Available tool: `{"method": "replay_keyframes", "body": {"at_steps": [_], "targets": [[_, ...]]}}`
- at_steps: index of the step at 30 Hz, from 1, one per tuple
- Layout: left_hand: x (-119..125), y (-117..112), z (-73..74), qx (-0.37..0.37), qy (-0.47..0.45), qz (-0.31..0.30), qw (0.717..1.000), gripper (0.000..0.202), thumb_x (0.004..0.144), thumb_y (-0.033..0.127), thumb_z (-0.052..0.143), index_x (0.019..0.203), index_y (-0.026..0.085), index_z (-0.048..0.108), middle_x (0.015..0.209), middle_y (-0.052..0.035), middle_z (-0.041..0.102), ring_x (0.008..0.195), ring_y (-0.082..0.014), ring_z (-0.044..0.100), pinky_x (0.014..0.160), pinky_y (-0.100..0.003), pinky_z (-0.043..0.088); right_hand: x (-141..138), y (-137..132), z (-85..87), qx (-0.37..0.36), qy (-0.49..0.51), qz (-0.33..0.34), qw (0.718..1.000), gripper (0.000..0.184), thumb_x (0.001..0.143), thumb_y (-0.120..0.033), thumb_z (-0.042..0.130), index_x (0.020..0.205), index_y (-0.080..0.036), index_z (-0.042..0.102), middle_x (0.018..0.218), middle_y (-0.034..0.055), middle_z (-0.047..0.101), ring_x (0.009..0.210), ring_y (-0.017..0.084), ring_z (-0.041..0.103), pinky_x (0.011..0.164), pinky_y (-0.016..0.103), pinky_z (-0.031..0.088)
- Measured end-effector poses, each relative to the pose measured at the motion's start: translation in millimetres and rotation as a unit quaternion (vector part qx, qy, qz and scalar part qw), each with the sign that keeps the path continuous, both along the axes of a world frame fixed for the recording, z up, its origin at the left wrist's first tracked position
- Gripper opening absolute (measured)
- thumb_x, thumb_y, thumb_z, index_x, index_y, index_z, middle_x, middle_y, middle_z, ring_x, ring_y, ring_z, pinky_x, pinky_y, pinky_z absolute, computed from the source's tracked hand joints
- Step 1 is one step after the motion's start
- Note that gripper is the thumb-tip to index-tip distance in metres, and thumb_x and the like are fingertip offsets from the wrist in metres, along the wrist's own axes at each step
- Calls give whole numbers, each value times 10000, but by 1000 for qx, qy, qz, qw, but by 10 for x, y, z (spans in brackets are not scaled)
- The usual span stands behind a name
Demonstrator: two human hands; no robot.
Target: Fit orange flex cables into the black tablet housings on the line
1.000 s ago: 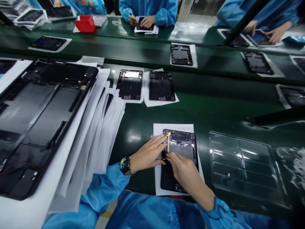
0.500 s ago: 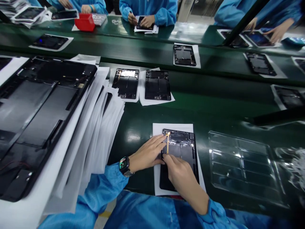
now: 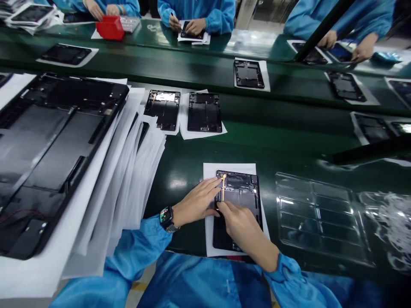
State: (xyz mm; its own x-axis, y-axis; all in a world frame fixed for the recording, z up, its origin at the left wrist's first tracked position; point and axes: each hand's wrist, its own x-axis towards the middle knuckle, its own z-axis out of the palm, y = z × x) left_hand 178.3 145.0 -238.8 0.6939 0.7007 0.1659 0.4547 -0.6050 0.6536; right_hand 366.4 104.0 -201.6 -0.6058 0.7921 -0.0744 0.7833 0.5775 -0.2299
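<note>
An opened black tablet housing [image 3: 248,199] lies on a white sheet [image 3: 209,241] in front of me. An orange flex cable [image 3: 224,188] runs down the upper left of its interior. My left hand [image 3: 197,203] rests against the left edge of the housing, fingers stretched out, fingertips near the cable's top and thumb lower down. Over the lower part of the housing reaches my right hand [image 3: 242,226], its thumb and forefinger pinched near the left edge, below the visible cable. Whatever lies between those fingertips is hidden.
A tall stack of housings [image 3: 64,128] interleaved with paper stands at the left. Two more housings lie behind, one of them here [image 3: 204,113]. A clear plastic tray [image 3: 317,218] sits at right, under a dark bar [image 3: 369,152]. Co-workers' hands [image 3: 195,27] work across the line.
The view has shifted slightly, moving most things a little left. Both my hands keep nearly the same pose on the housing. The far-right co-worker's hands have changed position.
</note>
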Motion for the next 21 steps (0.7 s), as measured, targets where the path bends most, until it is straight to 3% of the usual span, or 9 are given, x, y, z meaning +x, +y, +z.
{"method": "replay_keyframes", "body": {"at_steps": [4, 6, 8, 11, 15, 19, 21], "targets": [[-45, -1, 54, -5, -4, -8, 1000, 694, 811, 371, 759, 1372, 162, 408, 1514, -180, 365, 1454, -277, 273, 1186, -460, 308, 20, 16, 26, -5, 3, -8, 1000, 274, 822, 55, 415, 857, -181, 548, 768, 27, 646, 650, 170, 623, 555, 280, 384], [-29, 51, 125, -7, -10, 13, 1000, 533, 872, 355, 694, 1323, 185, 465, 1484, -140, 417, 1420, -250, 336, 1166, -429, 338, 118, -4, 31, 12, 34, -40, 999, 233, 876, 2, 427, 902, -178, 573, 764, 30, 661, 644, 174, 635, 564, 278, 415], [60, 172, 204, 9, -7, 74, 997, 313, 955, 305, 571, 1246, 196, 529, 1410, -108, 494, 1351, -229, 416, 1122, -408, 380, 238, -51, 22, 27, 97, -95, 990, 179, 933, -87, 450, 982, -182, 594, 811, 41, 692, 670, 180, 660, 592, 278, 462], [325, 466, 280, 42, 69, 148, 986, 236, 969, 290, 532, 1163, 163, 572, 1238, -118, 581, 1207, -258, 501, 1022, -422, 430, 392, -171, -19, 13, 233, -174, 957, 158, 963, -197, 493, 1076, -210, 603, 955, 51, 725, 808, 187, 700, 703, 287, 539], [671, 823, 268, 9, 213, 146, 966, 195, 897, 296, 633, 1022, 149, 611, 1053, -116, 614, 1053, -274, 553, 938, -410, 445, 521, -458, -139, 25, 353, -235, 905, 155, 944, -221, 536, 1061, -238, 637, 1010, 48, 727, 928, 210, 701, 830, 335, 578], [750, 870, 259, 8, 248, 138, 959, 89, 882, 233, 616, 817, 172, 615, 967, -94, 622, 965, -239, 577, 827, -337, 465, 636, -841, -322, 120, 384, -314, 860, 187, 896, -191, 579, 1055, -261, 646, 988, 51, 735, 879, 246, 719, 782, 371, 618], [735, 847, 301, 15, 264, 134, 955, 94, 891, 214, 587, 807, 176, 604, 970, -89, 628, 947, -228, 585, 794, -315, 461, 706, -959, -361, 170, 381, -329, 847, 321, 841, -159, 619, 1125, -307, 643, 961, 36, 748, 807, 268, 733, 711, 386, 643]]}}
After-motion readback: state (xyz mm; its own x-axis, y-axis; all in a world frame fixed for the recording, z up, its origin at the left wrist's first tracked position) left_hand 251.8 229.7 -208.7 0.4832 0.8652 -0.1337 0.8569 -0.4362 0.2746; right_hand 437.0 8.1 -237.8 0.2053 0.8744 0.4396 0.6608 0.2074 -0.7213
